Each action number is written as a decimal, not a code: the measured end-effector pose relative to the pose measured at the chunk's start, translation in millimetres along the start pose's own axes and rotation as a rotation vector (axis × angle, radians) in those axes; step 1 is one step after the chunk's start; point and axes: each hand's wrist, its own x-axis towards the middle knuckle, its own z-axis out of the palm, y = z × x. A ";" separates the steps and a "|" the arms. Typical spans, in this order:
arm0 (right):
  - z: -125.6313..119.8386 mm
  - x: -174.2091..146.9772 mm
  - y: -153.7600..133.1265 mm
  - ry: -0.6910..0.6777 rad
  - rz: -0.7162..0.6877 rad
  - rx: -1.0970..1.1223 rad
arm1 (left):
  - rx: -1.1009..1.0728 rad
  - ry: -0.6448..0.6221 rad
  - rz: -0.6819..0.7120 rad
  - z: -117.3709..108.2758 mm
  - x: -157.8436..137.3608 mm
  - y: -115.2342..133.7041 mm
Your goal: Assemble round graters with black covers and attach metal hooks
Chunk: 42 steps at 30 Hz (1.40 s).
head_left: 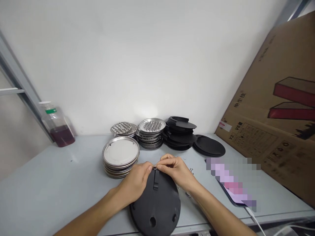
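Observation:
A black round plastic disc [162, 203] lies in front of me at the table's near edge, with a slot, a small tab and round holes in its face. At its far rim sits a small shiny metal piece [155, 167]. My left hand [139, 178] is closed on the rim, its thumb right beside that metal piece. From the other side, my right hand [176, 168] pinches at the metal piece with thumb and forefinger. The fingers partly hide it. Just beyond my left hand stands a stack of silver metal discs [120, 150].
Grater discs [151, 126] are stacked by the wall, next to piled black discs [179, 132] and another black disc [210, 145]. Small metal bits [191, 171] lie beside my right wrist. A blurred-out phone [232, 193], a cardboard box [265, 131] and a bottle [61, 131] flank the table.

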 end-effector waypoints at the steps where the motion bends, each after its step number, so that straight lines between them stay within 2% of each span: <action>1: 0.2 0.2 0.7 -0.008 0.013 0.009 | 0.008 -0.013 0.003 0.5 -1.0 -0.6; 4: 5.8 -2.2 -0.1 0.026 0.007 -0.018 | -0.038 -0.034 0.002 2.7 -2.5 -1.1; 9: 15.8 -8.6 -10.1 0.061 -0.103 0.043 | -0.283 -0.039 0.005 7.4 0.5 3.6; 13: 9.3 -5.9 -13.7 0.284 -0.209 0.042 | -0.152 -0.019 0.004 4.7 5.4 2.1; 16: 2.1 -0.2 -10.5 0.374 -0.111 0.104 | 0.005 -0.070 -0.010 0.1 7.6 -2.5; 18: 0.4 2.9 -7.9 0.345 0.017 0.231 | 0.071 -0.070 -0.024 -0.9 7.7 -5.5; 20: 2.1 4.3 -7.0 0.249 0.107 0.356 | 0.109 -0.052 -0.019 1.0 6.7 -7.7; 22: 6.2 4.0 -8.2 0.154 0.156 0.434 | 0.108 -0.002 0.014 4.9 5.0 -8.1; 24: 11.3 3.2 -10.5 0.132 0.158 0.452 | 0.045 0.069 0.056 9.3 3.0 -5.5; 26: 15.9 2.7 -12.3 0.164 0.121 0.416 | -0.093 0.112 0.050 13.1 1.4 0.3; 28: 19.6 3.0 -13.2 0.191 0.106 0.392 | -0.298 0.107 -0.019 16.2 0.7 7.7; 31: 23.0 3.9 -12.7 0.173 0.158 0.470 | -0.585 0.095 -0.137 19.6 1.2 16.0; 34: 23.9 4.0 -10.5 0.140 0.191 0.511 | -0.735 0.138 -0.186 21.0 2.6 18.1; 38: 21.0 3.6 -6.5 0.187 0.176 0.380 | -0.720 0.138 -0.246 18.6 2.6 17.4; 42: 16.5 3.0 -5.8 0.169 0.157 0.320 | -0.564 0.156 -0.174 12.9 0.8 17.4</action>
